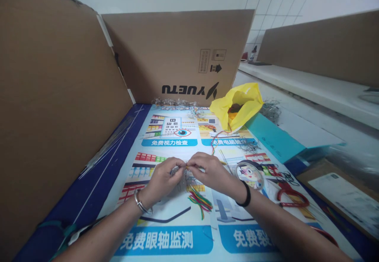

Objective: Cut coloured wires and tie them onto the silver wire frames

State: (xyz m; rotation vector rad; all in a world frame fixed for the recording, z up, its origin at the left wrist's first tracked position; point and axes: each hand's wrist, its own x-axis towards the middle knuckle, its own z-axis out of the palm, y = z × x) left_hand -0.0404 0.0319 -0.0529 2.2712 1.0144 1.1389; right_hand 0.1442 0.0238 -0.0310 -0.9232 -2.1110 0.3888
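Note:
My left hand (pixel 164 178) and my right hand (pixel 209 170) meet fingertip to fingertip over a printed poster (pixel 177 230) on the table. Both pinch a small bundle of thin coloured strings and silvery wire (pixel 186 168) between them. Loose red, green and yellow strings (pixel 200 203) hang and lie just below my right hand. A silver bangle is on my left wrist, a black band on my right wrist.
A yellow plastic bag (pixel 237 105) with a red string trailing out sits behind. Red-handled scissors (pixel 291 197) and a round clear tape roll (pixel 250 173) lie to the right. Cardboard walls (pixel 59 108) stand left and behind. A teal box (pixel 275 139) is right.

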